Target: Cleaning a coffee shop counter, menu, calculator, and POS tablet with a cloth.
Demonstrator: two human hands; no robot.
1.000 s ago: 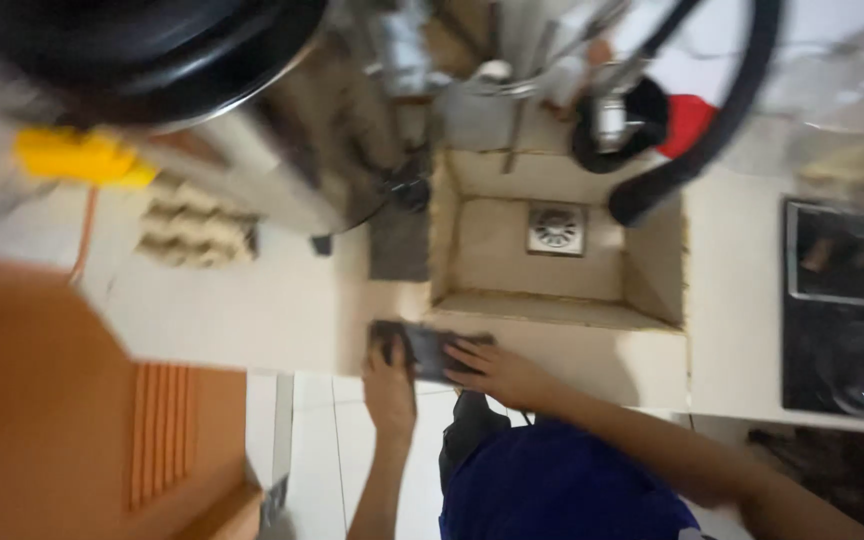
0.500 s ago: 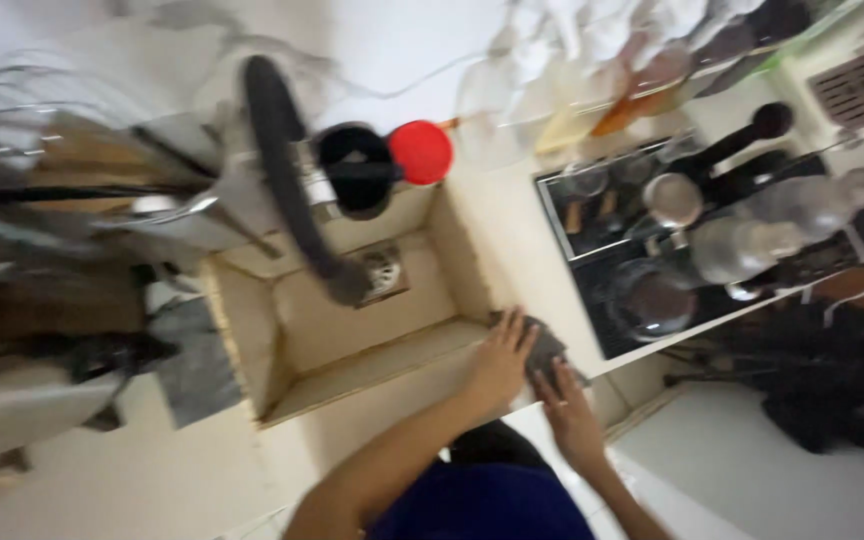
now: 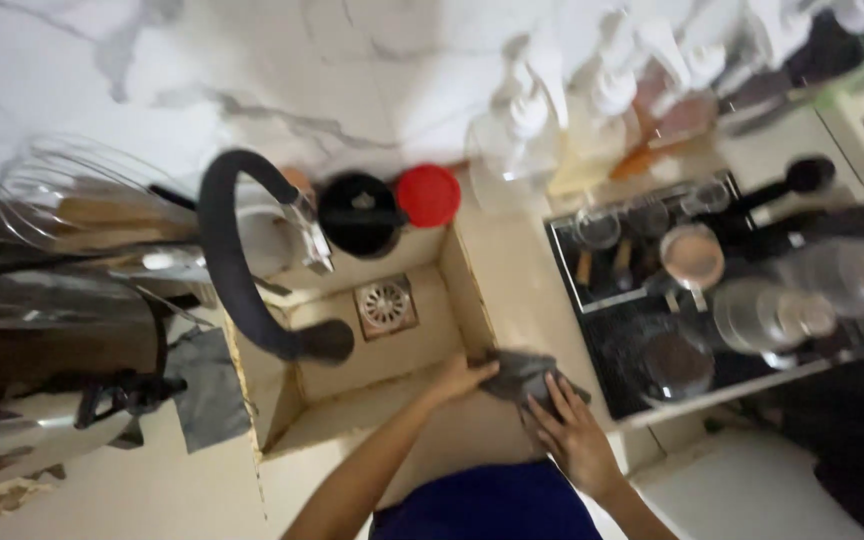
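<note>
A grey cloth (image 3: 524, 373) lies bunched on the beige counter at the right front corner of the sink (image 3: 372, 345). My left hand (image 3: 460, 378) grips its left edge, at the sink rim. My right hand (image 3: 574, 432) presses flat on the cloth's right side with fingers spread. The sink basin is square and beige, with a metal drain (image 3: 386, 303) at its back.
A black curved faucet hose (image 3: 242, 280) arches over the sink. A black container (image 3: 360, 212) and red lid (image 3: 428, 195) stand behind it. A drying rack with glasses and pots (image 3: 712, 290) sits right. Another grey rag (image 3: 207, 385) lies left, beside metal pots (image 3: 42, 330).
The view has swung left to right across the counter. Both hands and the cloth have moved from the sink's front left along the rim to its right front corner.
</note>
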